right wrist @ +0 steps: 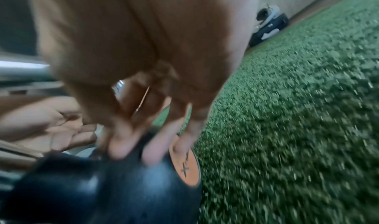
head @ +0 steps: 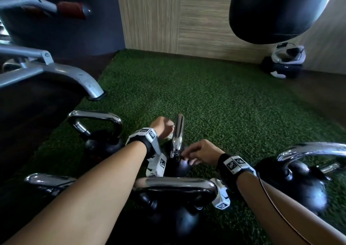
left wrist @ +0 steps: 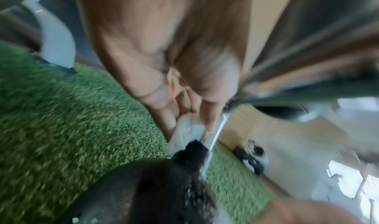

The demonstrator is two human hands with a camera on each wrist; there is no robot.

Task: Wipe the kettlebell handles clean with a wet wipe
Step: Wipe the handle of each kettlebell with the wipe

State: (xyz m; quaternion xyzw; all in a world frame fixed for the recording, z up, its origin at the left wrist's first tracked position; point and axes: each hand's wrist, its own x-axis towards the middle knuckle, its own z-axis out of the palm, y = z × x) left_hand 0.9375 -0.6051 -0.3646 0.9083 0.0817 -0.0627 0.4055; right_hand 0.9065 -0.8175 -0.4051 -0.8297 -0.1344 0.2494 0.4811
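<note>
Middle kettlebell [head: 177,167] stands on green turf [head: 215,102] among four others, chrome handle [head: 178,132] edge-on. Left hand [head: 162,126] against handle's far side, fingers [left wrist: 170,114] pinching a crumpled wet wipe [left wrist: 184,133] at the handle base. Right hand [head: 201,152] rests on the black ball, fingers [right wrist: 121,145] straight, spread, holding nothing.

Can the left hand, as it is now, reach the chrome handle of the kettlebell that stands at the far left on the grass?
Probably yes. The far-left kettlebell handle stands open on the turf beside the left hand, with nothing between them. But that hand now holds the wet wipe against the middle kettlebell's handle, so it must first leave there.
</note>
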